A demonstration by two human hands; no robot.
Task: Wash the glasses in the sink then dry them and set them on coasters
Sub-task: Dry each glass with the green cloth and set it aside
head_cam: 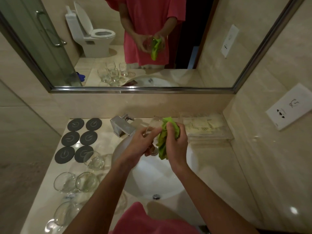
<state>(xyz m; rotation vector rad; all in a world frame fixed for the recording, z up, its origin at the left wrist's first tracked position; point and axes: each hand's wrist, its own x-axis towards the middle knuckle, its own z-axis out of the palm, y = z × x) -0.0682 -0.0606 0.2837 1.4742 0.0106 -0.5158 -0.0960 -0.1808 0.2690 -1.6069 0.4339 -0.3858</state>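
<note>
Green cloth (164,141) bunched in the right hand (176,141) dries a glass (152,126) gripped by the left hand (141,146), while six coasters (79,139) sit bare and other glasses (76,182) wait on the counter (219,174).

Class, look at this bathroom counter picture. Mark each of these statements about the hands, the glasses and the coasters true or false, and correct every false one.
1. The right hand grips a green cloth. True.
2. The left hand holds a glass above the sink. True.
3. Every coaster already bears a glass. False: five of the six dark coasters are bare, and one glass overlaps the near right one.
4. The faucet is pouring water. False: no stream shows.
5. The coasters lie right of the sink. False: they lie left of it.
</note>
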